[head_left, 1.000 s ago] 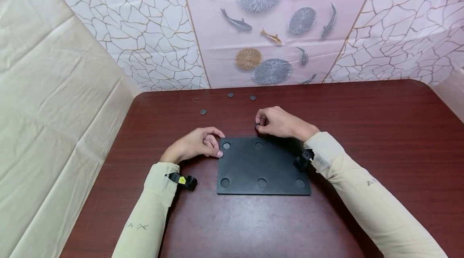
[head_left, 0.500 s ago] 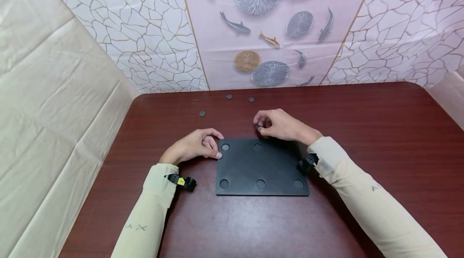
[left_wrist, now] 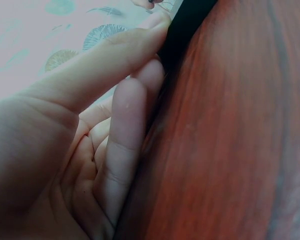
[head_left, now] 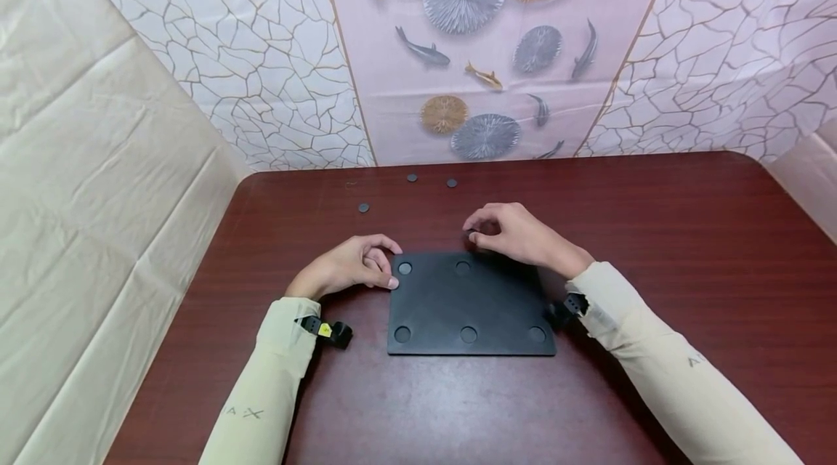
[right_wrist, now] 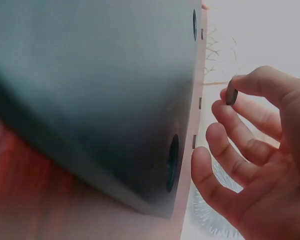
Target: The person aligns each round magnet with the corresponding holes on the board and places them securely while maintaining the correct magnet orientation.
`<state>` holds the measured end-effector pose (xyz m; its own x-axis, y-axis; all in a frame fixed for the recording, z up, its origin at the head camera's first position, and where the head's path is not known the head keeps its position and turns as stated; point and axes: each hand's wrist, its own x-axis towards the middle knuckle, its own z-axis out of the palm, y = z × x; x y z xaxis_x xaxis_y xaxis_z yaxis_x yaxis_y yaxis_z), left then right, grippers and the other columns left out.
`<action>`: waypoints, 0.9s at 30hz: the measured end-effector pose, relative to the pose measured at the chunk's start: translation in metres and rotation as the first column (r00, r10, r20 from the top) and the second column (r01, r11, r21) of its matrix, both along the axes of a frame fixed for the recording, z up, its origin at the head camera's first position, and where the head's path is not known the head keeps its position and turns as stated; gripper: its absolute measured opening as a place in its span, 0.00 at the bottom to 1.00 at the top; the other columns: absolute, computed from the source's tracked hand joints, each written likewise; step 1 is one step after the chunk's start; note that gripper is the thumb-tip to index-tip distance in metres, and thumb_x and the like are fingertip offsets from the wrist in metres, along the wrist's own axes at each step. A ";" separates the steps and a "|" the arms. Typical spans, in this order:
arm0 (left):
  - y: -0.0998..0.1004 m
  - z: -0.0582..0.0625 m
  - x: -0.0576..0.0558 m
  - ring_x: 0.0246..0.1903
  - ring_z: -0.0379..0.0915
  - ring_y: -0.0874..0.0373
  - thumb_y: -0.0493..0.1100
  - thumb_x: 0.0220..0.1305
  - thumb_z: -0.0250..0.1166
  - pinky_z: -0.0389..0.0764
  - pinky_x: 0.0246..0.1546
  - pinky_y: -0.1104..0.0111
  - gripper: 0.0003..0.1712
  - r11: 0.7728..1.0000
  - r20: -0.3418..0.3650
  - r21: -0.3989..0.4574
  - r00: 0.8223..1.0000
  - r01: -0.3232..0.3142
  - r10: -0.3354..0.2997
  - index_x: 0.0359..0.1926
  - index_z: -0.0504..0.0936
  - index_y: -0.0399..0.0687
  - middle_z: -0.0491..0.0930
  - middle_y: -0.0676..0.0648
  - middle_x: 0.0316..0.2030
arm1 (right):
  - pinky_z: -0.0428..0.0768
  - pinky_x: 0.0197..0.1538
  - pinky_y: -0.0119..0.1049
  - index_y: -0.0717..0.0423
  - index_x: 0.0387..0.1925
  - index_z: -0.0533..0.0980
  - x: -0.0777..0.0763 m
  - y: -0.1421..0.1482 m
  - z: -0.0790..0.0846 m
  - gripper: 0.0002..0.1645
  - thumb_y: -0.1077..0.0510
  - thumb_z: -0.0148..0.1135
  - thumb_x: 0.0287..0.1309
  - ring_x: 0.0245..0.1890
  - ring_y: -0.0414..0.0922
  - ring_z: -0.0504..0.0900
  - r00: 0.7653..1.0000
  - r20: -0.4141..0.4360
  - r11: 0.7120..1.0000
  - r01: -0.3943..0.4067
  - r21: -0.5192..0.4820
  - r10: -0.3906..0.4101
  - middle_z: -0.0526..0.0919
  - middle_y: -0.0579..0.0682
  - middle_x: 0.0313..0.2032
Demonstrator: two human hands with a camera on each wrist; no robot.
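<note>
A flat black rectangular board (head_left: 471, 298) with several round recesses lies on the table. My left hand (head_left: 349, 265) holds its left side, thumb on the edge and index finger at the far left corner. In the left wrist view the other fingers curl beside that edge. My right hand (head_left: 519, 232) is over the board's far edge, pinching a small dark disc (right_wrist: 231, 94) between thumb and index finger; its other fingers are spread. The far left recess (head_left: 405, 269) shows a lighter grey round face than the near left recess (head_left: 402, 334).
Toward the table's back lie three small dark discs: one (head_left: 363, 208) at the left, another (head_left: 412, 178) near the back edge, and a third (head_left: 452, 183) to its right. Patterned cloth (head_left: 484, 80) hangs behind the reddish-brown table (head_left: 667, 232).
My right hand has shifted slightly right and toward me with the disc, its fingers opening out around the pinch. My left hand stays at the board's corner. The head view has tilted a little.
</note>
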<state>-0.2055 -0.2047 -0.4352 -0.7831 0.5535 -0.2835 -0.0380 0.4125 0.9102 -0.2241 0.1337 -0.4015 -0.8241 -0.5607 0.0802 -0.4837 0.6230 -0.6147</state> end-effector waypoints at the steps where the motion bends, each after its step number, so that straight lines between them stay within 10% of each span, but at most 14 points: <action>1: 0.000 0.000 0.000 0.31 0.80 0.56 0.35 0.60 0.79 0.79 0.40 0.67 0.32 1.000 -0.001 0.001 1.000 0.000 0.000 0.63 0.77 0.41 0.85 0.46 0.33 | 0.78 0.43 0.41 0.56 0.51 0.87 0.001 0.001 0.001 0.11 0.59 0.68 0.70 0.35 0.42 0.81 1.000 -0.007 1.000 0.011 -0.001 -0.011 0.87 0.48 0.41; 27: -0.002 0.001 0.001 0.32 0.80 0.57 0.34 0.59 0.79 0.78 0.40 0.69 0.31 1.000 -0.024 0.014 1.000 0.012 -0.012 0.62 0.77 0.40 0.84 0.47 0.33 | 0.79 0.42 0.39 0.55 0.54 0.85 0.039 0.036 0.016 0.12 0.58 0.68 0.72 0.37 0.44 0.80 0.986 -0.086 0.989 0.136 -0.060 -0.141 0.85 0.46 0.41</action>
<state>-0.2045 -0.2066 -0.4339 -0.7828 0.5669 -0.2566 -0.0110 0.3996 0.9166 -0.1853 0.1693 -0.3853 -0.8818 -0.4342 0.1843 -0.4495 0.6550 -0.6074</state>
